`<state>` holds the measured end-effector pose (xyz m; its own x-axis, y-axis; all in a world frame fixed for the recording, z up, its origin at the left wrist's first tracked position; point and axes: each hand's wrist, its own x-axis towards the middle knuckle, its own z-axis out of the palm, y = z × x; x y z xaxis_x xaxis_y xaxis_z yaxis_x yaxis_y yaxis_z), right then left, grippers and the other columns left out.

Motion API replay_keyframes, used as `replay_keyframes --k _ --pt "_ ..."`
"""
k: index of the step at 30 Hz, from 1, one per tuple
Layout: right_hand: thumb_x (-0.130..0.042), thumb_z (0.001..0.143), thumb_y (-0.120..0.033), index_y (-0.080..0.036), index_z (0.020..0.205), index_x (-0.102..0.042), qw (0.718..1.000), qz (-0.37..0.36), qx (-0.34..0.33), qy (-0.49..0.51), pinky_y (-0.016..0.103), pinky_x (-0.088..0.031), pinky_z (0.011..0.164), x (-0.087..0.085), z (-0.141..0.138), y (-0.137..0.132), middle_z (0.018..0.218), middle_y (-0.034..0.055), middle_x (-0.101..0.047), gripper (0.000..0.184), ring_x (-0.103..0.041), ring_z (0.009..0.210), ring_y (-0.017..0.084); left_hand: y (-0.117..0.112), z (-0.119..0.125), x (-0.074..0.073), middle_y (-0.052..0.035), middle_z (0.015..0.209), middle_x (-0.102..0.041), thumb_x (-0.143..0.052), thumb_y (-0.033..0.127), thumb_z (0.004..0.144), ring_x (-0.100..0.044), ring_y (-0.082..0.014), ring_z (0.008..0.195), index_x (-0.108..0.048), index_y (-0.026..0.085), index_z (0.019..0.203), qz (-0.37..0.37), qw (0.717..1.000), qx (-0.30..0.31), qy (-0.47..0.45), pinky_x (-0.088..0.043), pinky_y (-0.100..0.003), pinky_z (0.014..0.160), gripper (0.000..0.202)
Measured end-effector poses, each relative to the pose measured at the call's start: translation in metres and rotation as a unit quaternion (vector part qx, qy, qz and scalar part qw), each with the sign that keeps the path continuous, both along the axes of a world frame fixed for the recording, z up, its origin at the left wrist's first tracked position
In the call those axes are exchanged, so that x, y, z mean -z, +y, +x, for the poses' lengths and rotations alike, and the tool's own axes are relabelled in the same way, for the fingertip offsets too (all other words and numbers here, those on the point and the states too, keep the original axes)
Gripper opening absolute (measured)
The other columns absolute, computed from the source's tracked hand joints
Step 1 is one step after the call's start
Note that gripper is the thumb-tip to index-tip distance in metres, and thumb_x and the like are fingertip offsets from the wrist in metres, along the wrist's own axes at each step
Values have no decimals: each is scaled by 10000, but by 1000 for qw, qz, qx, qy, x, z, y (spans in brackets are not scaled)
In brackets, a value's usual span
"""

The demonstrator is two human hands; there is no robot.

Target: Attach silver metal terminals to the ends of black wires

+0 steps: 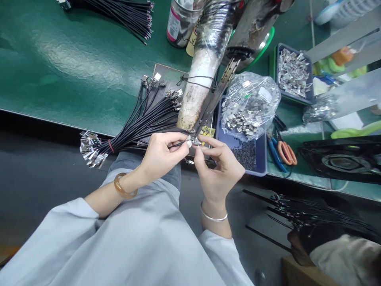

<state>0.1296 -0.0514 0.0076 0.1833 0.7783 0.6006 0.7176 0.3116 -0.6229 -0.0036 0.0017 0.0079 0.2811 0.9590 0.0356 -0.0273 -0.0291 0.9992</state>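
No words or numbers can be read here. The jar [185, 22] has a label [174, 26] with barcode stripes, but its print is too small. The white sticker [264, 94] on the clear bag [248, 109] is too blurry.

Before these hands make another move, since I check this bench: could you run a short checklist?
1. Left hand pinching a black cable: ok.
2. Right hand at the small metal part: ok, fingertips beside it.
3. Metal part squarely seated: cannot tell, too small and partly covered.
4. Cable bundle tied: ok, red band around it.
5. Bundle wholly on the table: not ok, its banded end overhangs the edge.
6. Blue tool handle clear of both hands: ok.
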Motion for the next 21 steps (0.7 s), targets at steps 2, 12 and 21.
replay_keyframes --k 2,12,21 --pt "-693 882 -127 -222 830 -657 1000 9 2 -1 265 -638 736 1 0 0 941 19 -793 114 -778 920 169 -2 0 0 -28 714 -722 -626 197 791 -580 -96 598 -760 126 761 0 1000 -3 -9 -453 -176 555 155" --pt "-721 865 -115 -221 813 -662 999 34 11 11 267 -641 729 1 0 -4 897 5 -796 131 -777 858 156 -3 -7 3 23 582 -539 -623 155 833 -412 -73 522 -723 153 687 148 987 -11 64 -315 -211 506 177" --pt "-671 930 -272 -218 918 -676 965 215 68 135 174 -360 310 -7 4 1 614 -87 -604 56 -504 340 51 -3 -9 1 61 546 -421 -603 217 784 -267 -40 487 -699 118 725 22 998 60 16 -221 -170 448 149"
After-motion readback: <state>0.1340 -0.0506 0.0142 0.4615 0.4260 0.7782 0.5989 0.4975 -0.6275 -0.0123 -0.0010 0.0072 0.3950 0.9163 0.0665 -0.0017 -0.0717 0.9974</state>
